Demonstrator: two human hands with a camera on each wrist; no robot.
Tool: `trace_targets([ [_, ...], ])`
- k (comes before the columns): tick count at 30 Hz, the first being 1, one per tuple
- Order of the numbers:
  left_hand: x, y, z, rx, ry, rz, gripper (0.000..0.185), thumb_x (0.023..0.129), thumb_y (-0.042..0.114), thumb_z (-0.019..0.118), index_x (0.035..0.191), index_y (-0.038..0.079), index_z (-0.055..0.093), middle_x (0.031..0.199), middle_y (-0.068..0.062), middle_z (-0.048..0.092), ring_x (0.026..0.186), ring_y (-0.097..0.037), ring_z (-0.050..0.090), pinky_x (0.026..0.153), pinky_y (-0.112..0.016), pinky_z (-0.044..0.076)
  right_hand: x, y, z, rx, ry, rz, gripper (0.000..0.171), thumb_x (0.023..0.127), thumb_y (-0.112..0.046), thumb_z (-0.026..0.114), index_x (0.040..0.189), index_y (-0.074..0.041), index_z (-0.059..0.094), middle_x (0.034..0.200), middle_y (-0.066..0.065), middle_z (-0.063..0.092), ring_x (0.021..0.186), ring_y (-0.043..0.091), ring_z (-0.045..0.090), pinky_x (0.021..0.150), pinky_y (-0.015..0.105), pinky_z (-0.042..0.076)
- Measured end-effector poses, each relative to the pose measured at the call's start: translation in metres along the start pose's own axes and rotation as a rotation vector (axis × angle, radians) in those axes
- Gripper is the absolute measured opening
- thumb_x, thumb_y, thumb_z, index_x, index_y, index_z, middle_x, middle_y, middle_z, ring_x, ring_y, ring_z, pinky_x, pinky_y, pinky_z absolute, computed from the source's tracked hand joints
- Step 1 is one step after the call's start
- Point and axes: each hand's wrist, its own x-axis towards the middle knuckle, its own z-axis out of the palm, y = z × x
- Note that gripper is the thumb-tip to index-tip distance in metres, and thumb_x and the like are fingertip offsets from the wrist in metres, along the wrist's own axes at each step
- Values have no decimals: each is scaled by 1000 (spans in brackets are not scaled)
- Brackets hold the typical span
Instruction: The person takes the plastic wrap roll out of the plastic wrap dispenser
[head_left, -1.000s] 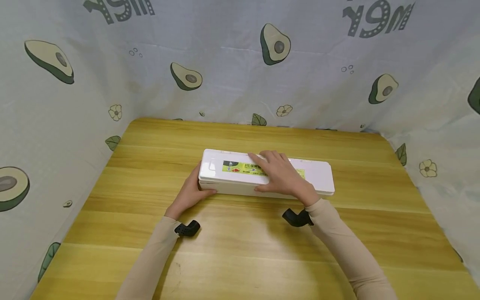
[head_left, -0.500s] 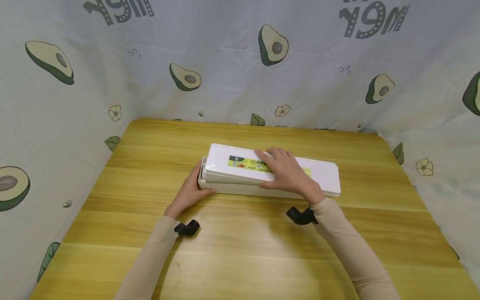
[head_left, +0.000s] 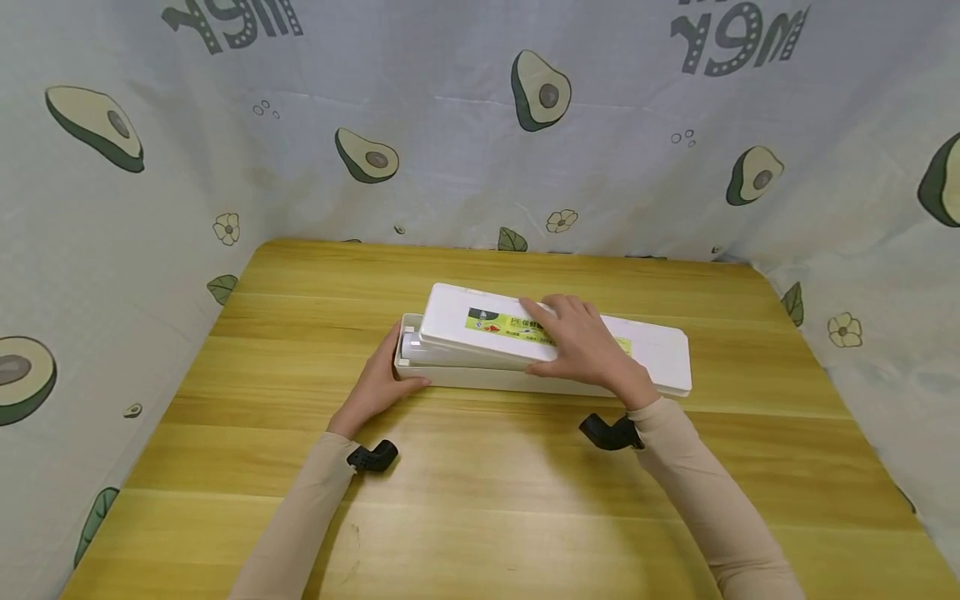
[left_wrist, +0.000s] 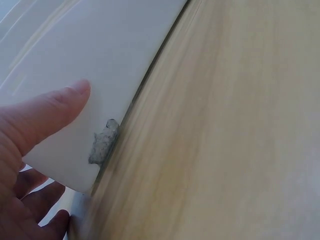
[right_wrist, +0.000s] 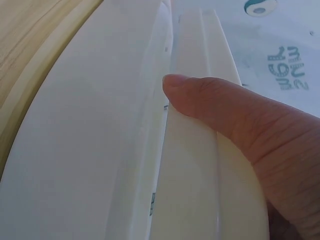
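Note:
A long white cling film box (head_left: 480, 377) lies across the table. Its white lid (head_left: 652, 350), with a green and yellow label, is lifted and tilted, its left end raised and shifted to the right. Inside the uncovered left end shows a pale roll of film (head_left: 435, 352). My left hand (head_left: 377, 383) grips the box's left end, thumb on the front wall (left_wrist: 65, 107) and fingers round the end. With my right hand (head_left: 581, 346) I hold the lid from above near its middle, thumb at its front edge (right_wrist: 200, 95).
The wooden table (head_left: 480, 500) reaches back to a white curtain (head_left: 450, 125) printed with avocados. A black wrist mount (head_left: 373, 457) sits on the left sleeve, another black mount (head_left: 611, 432) on the right. A grey patch (left_wrist: 104, 143) marks the box's front wall.
The lid was seated on the box; my right hand has raised its left end and slid it rightward, exposing the roll. My left hand has stayed at the box's left end.

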Motion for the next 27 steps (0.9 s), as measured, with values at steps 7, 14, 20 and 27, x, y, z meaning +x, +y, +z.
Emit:
trace_targets([
  [7,-1,0,-1,-14,-1,-4,104,73,17,80,152,16,12,146,-15,39,137,-33,34,116,-50,23,-5,6,-1,2,-10,31,94,71,-47,77,147,-13,32,136,22,45,125,41,41,101,61,32],
  [14,-2,1,-2,-1,2,-11,104,73,16,80,152,17,12,147,-14,38,137,-33,34,116,-50,23,-7,11,-1,8,-6,52,95,70,-46,77,147,-13,32,135,22,44,125,40,41,100,61,32],
  [20,-1,2,0,-3,-8,-4,104,73,16,80,152,17,11,145,-15,39,135,-34,36,116,-50,24,-12,16,-1,12,1,83,96,70,-46,78,147,-12,32,134,23,44,124,41,40,101,61,31],
  [27,-1,1,-1,0,-3,-5,104,73,15,79,152,17,11,146,-15,39,136,-33,36,115,-50,25,-17,20,-3,19,-1,112,95,70,-45,78,147,-13,31,135,23,43,124,41,40,101,61,30],
])
